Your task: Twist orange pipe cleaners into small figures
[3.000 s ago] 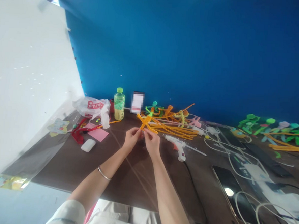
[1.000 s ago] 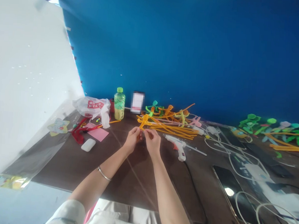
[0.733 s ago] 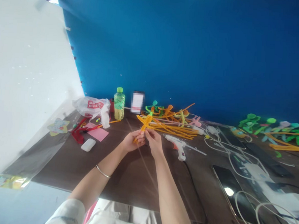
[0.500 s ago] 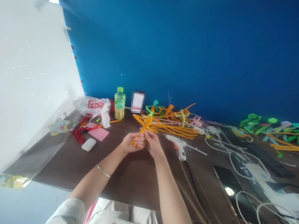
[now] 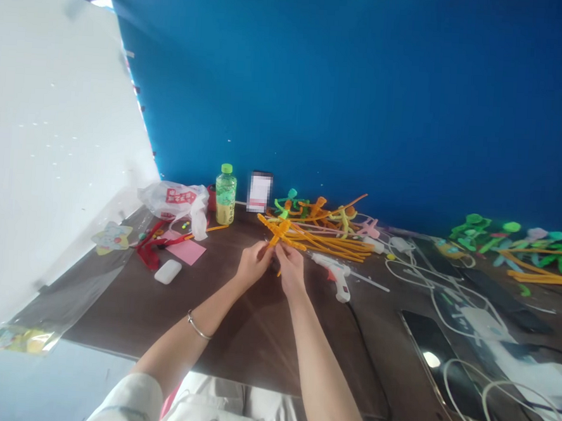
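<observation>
Both hands meet above the brown table (image 5: 254,336), pinching one small orange pipe-cleaner figure (image 5: 280,231) with crossed arms. My left hand (image 5: 253,263) grips its lower stem from the left, fingers closed. My right hand (image 5: 289,268) pinches the same stem from the right, fingers closed too. The figure's top sticks up past the fingertips, in front of a pile of loose orange pipe cleaners (image 5: 329,242). A silver bracelet sits on my left wrist.
A white glue gun (image 5: 336,279) lies just right of my hands. Left are a white earbud case (image 5: 167,271), pink paper (image 5: 184,250), red scissors, a plastic bag (image 5: 174,199) and a green-capped bottle (image 5: 225,195). Right: a phone (image 5: 436,366), white cables, green craft pieces (image 5: 508,237). Blue wall behind.
Over the last second my left hand turned the orange figure, tipping down then back up; both hands kept their pinch and stayed in place.
</observation>
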A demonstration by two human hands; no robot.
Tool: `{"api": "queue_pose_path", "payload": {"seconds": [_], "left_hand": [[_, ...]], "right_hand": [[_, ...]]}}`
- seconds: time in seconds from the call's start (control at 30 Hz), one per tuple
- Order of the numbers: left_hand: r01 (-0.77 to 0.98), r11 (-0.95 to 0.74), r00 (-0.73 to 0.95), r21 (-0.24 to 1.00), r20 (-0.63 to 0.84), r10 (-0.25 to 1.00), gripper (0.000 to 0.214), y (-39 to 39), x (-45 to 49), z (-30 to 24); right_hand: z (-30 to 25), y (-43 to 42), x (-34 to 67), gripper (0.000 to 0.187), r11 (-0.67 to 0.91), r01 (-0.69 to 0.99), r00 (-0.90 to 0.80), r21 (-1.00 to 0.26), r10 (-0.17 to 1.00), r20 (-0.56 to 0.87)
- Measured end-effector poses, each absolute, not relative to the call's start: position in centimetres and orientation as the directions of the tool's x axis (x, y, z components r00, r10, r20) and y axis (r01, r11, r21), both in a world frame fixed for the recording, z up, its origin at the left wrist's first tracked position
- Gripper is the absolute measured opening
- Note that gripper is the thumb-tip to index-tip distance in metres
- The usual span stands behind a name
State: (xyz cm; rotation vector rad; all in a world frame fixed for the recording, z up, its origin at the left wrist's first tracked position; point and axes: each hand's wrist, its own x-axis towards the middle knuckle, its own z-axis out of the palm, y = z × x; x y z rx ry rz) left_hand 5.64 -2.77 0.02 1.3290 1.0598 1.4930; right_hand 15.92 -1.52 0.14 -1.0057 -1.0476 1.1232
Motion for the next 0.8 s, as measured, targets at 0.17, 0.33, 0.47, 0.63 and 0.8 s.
{"api": "queue_pose_path", "payload": {"seconds": [0.17, 0.33, 0.47, 0.63, 0.8], "left_hand": [[-0.103, -0.271, -0.052, 0.957, 0.267, 0.962, 0.018, -2.6, 5.4, 0.0], [-0.391, -0.135, 0.008, 0.91, 0.15, 0.989, 0.023, -2.4, 5.5, 0.6], [-0.577, 0.058, 0.186, 0.815, 0.062, 0.981, 0.019, -2.4, 5.1, 1.1], [-0.665, 0.399, 0.512, 0.631, -0.005, 0.859, 0.012, -2.6, 4.1, 1.6], [-0.604, 0.628, 0.684, 0.49, -0.086, 0.725, 0.023, -2.8, 3.1, 1.8]], "right_hand": [[-0.3, -1.4, 15.9, 0.037, 0.227, -0.071, 0.165, -0.971, 0.963, 0.213], [-0.2, -1.4, 16.3, 0.031, 0.332, 0.054, 0.124, -0.942, 0.934, 0.336], [0.5, -1.6, 16.7, 0.03, 0.323, 0.09, 0.091, -0.942, 0.939, 0.33], [1.3, -2.1, 16.9, 0.035, 0.206, -0.08, -0.052, -0.975, 0.976, 0.211], [1.8, -2.7, 16.7, 0.029, 0.129, -0.201, -0.226, -0.971, 0.958, 0.174]]}}
